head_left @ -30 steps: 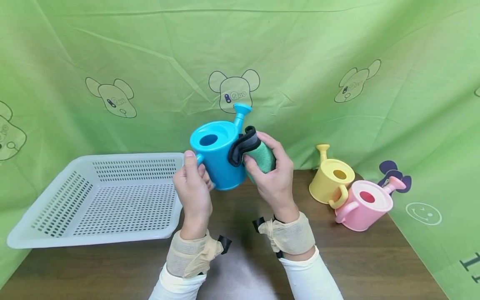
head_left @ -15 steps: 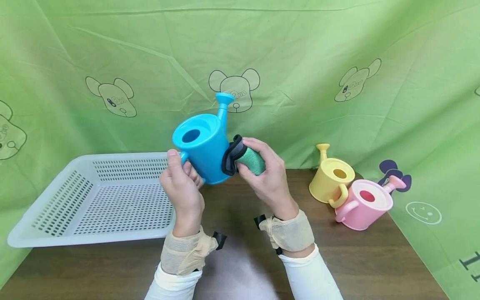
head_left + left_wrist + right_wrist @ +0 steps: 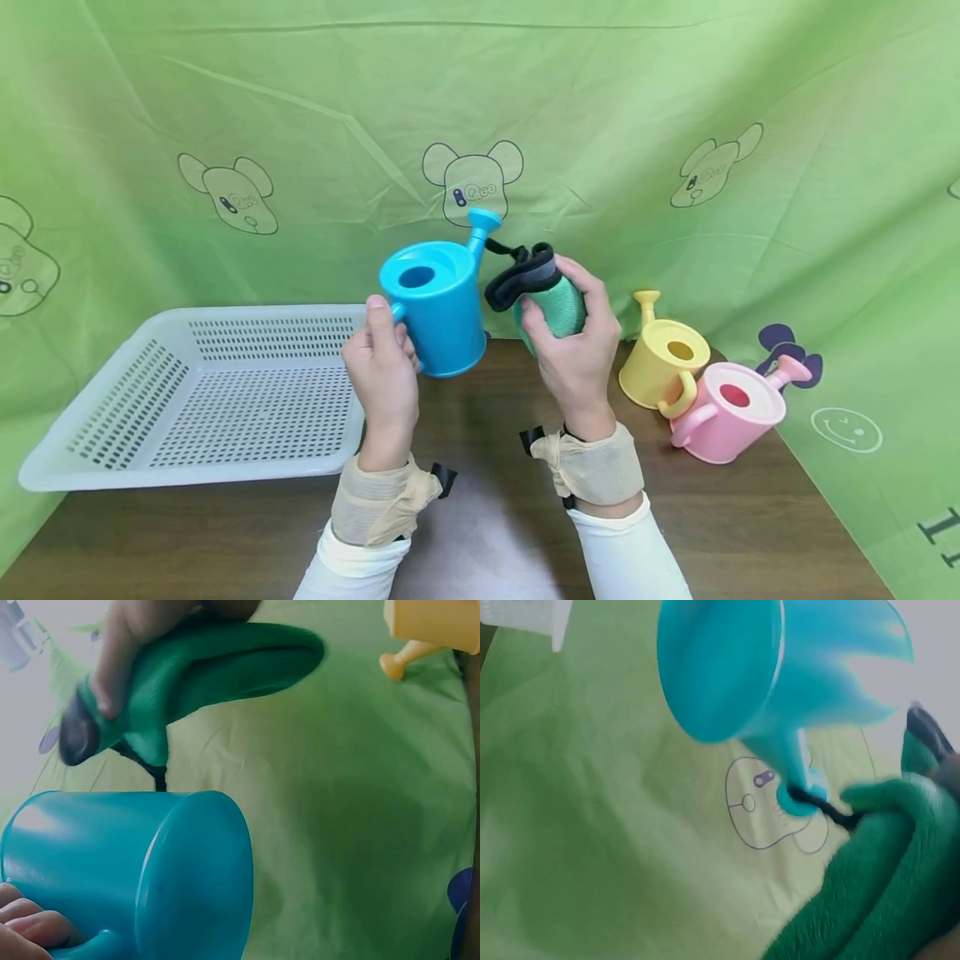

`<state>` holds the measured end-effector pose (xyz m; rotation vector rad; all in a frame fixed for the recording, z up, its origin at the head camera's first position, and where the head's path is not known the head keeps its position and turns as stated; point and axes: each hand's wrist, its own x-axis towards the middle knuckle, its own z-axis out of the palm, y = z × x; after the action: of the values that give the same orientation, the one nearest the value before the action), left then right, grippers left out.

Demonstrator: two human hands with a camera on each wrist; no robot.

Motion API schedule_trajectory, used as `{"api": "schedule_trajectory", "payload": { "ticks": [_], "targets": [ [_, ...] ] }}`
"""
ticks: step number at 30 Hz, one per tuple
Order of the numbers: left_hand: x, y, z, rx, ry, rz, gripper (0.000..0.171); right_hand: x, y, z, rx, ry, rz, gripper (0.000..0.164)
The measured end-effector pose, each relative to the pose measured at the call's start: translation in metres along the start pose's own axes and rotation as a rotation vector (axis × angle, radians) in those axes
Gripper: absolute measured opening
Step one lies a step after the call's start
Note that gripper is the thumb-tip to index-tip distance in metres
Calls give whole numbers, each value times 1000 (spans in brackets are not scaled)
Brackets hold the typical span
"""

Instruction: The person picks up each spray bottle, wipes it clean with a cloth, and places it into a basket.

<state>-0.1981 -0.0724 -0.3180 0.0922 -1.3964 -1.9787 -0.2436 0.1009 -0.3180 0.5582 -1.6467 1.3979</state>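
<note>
A blue watering can (image 3: 442,321) hangs above the table, upright, its spout pointing up and away. My left hand (image 3: 386,371) grips it by the handle; in the left wrist view the fingers (image 3: 37,926) curl round that handle. To its right, my right hand (image 3: 573,358) pinches a folded green cloth (image 3: 562,308) with a black edge and a thin black loop. A gap shows between the cloth's folded body and the can's wall. The loop reaches toward the spout in the right wrist view; whether it touches, I cannot tell.
A white perforated basket (image 3: 255,417) stands at the left of the brown table (image 3: 480,500). A yellow watering can (image 3: 660,362) and a pink watering can (image 3: 727,412) stand close together at the right. Behind hangs a green printed curtain (image 3: 337,183).
The cloth has come away from the can's side, moving right with my right hand. The blue can swung left half a second ago and is now back to the right.
</note>
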Motion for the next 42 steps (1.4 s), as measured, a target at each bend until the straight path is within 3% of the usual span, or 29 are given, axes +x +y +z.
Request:
{"api": "schedule_trajectory", "payload": {
  "ticks": [6, 10, 18, 28, 42],
  "targets": [
    [-10, -4, 7, 75, -48, 51, 61, -2, 0, 8, -71, 129, -98, 41],
    [-13, -5, 9, 70, -59, 50, 61, -5, 0, 13, -95, 131, -136, 39],
    [-13, -6, 9, 40, -50, 31, 57, -8, -3, 18, -84, 20, -166, 37],
    [-5, -3, 3, -46, -11, 16, 58, -11, -2, 18, -70, -183, -180, 39],
    [3, -1, -2, -105, 71, 40, 57, -15, -6, 21, -105, -365, -137, 42]
  ]
}}
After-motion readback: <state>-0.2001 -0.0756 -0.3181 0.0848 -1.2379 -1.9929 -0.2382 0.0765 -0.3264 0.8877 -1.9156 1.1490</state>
